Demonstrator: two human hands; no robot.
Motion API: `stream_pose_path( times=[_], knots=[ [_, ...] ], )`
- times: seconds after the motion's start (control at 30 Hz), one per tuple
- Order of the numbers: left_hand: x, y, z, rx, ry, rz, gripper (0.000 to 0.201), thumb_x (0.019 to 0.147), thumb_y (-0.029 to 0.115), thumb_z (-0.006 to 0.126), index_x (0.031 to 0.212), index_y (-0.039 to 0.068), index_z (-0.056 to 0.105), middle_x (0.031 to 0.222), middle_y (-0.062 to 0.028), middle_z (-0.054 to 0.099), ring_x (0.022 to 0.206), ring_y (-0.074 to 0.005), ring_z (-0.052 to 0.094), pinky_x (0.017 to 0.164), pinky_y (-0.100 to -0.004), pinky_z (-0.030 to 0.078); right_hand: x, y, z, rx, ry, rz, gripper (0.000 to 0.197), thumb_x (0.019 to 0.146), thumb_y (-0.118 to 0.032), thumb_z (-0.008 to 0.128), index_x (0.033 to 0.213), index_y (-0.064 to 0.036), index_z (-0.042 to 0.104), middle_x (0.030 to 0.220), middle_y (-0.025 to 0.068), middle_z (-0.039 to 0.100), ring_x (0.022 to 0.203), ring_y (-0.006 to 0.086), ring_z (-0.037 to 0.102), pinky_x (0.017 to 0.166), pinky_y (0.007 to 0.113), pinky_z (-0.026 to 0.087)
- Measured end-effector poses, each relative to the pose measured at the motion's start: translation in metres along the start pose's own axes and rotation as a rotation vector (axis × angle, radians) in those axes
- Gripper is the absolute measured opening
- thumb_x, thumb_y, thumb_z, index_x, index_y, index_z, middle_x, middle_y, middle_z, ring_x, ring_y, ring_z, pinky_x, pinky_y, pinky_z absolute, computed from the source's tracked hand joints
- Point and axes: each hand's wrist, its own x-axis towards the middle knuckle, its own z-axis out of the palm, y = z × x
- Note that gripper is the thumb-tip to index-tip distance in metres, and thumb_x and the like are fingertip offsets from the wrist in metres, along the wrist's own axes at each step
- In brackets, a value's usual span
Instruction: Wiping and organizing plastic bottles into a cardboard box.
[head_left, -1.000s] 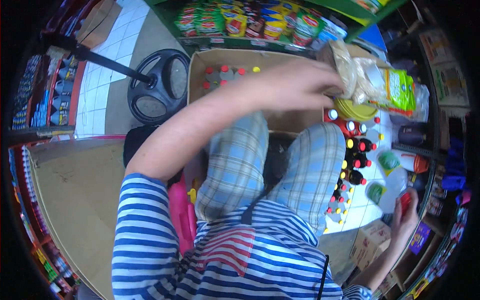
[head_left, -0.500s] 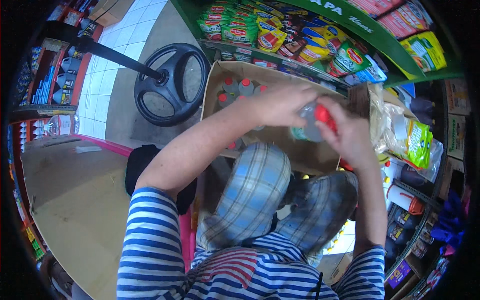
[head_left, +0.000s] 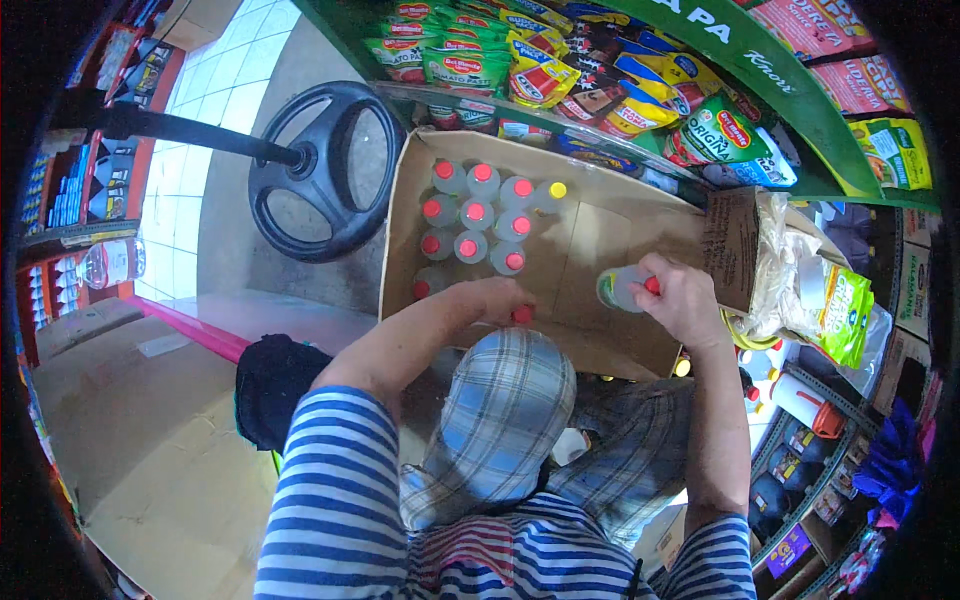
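Cardboard box [head_left: 600, 250]: right hand [head_left: 685, 300] grasps a red-capped bottle [head_left: 622, 288]; left hand [head_left: 495, 300] clutches another red cap [head_left: 521, 314] at its near edge.

an open cardboard box [head_left: 640, 225] carries the things, its brown bottom bare on the right half. standing upright in its left half is a tight cluster of clear bottles with red caps [head_left: 476, 225], set in rows and touching one another; one bottle with a yellow cap [head_left: 556, 192] stands at the cluster's far right corner. the box sits on the grey floor [head_left: 235, 240] just beside a black steering wheel [head_left: 322, 170], with a green shelf [head_left: 800, 110] of bright sachets right behind it.
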Motion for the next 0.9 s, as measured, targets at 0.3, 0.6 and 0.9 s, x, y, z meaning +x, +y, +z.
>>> stream_pose_path(
  times=[0.3,0.6,0.9],
  knots=[
    [0.022,-0.097,0.060,0.391,0.111,0.152,0.032,0.076,0.013,0.055,0.108,0.011,0.054,0.113,-0.0086,0.056,0.101,-0.0294,0.056,0.083,-0.0400,0.047,0.015,-0.006,0.011,0.189,-0.157,0.012,0.029,0.074,-0.032,0.062,0.087,-0.0076,0.055,0.073,0.0153,0.062,0.072,0.0338,0.061,0.067,0.044,0.047],
    [0.001,-0.074,0.013,0.492,-0.184,0.033,0.032,0.075,0.014,0.055,0.107,0.010,0.053,0.116,-0.0082,0.053,0.106,-0.0281,0.053,0.084,-0.0390,0.047,0.018,-0.001,0.010,0.210,-0.231,0.039,0.031,0.074,-0.032,0.062,0.090,-0.0073,0.056,0.080,0.0155,0.062,0.075,0.0335,0.061,0.069,0.043,0.047],
    [-0.004,-0.082,0.014,0.468,-0.165,-0.114,0.033,0.075,0.014,0.058,0.107,0.010,0.052,0.111,-0.0093,0.055,0.109,-0.0266,0.050,0.084,-0.0384,0.047,0.043,-0.005,0.087,0.085,-0.435,0.211,0.041,0.079,-0.034,0.059,0.108,-0.0074,0.050,0.094,0.0163,0.062,0.090,0.0304,0.060,0.077,0.042,0.048]
  ],
)
